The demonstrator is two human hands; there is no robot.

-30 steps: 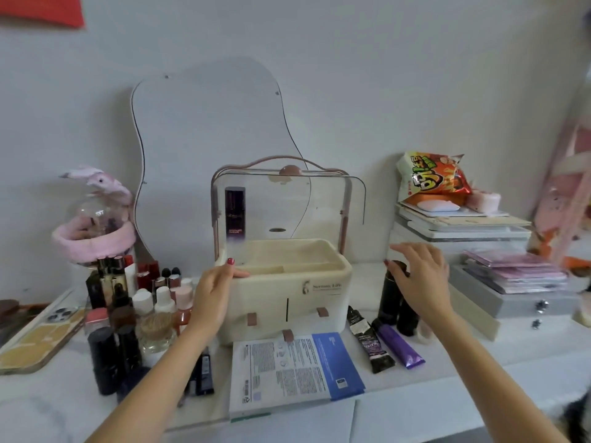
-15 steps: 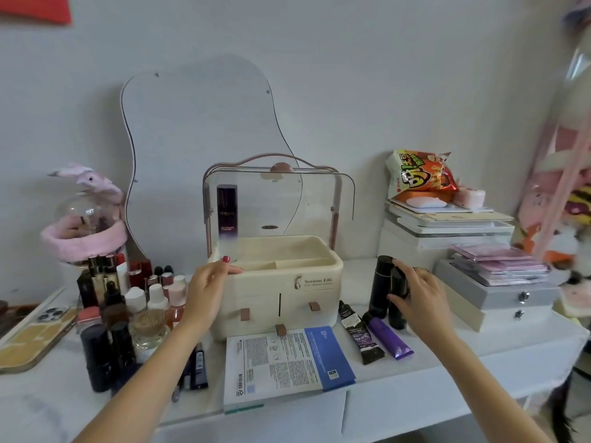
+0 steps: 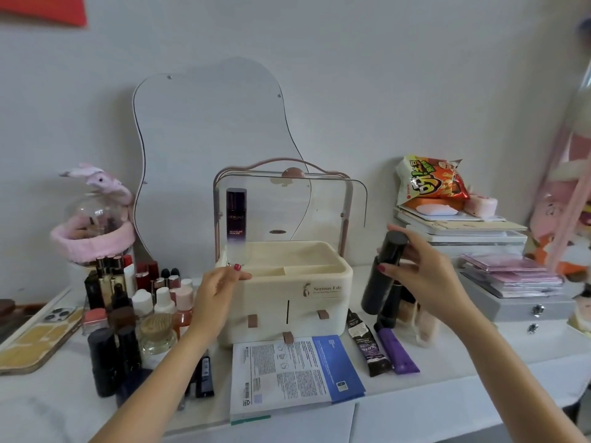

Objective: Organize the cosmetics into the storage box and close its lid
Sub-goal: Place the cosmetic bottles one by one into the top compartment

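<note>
A cream storage box (image 3: 287,302) stands mid-table with its clear lid (image 3: 287,212) raised upright. One dark purple bottle (image 3: 236,219) stands in its left back corner. My left hand (image 3: 217,292) holds the box's left front rim, thumb on top. To the right, my right hand (image 3: 425,276) grips a tall black bottle (image 3: 383,270), lifted and tilted above the table. Another dark bottle (image 3: 388,311) stays standing beneath it. A crowd of several bottles and lipsticks (image 3: 134,302) sits left of the box.
A blue-and-white sheet-mask packet (image 3: 294,375) lies before the box, with a black tube (image 3: 367,346) and a purple tube (image 3: 396,350) to its right. Stacked boxes (image 3: 511,302) and a snack bag (image 3: 431,183) fill the right; a mirror (image 3: 208,148) leans behind; a phone (image 3: 41,334) lies far left.
My right hand closed round the black bottle and lifted it, tilting it off the table. My left hand stayed on the box's rim.
</note>
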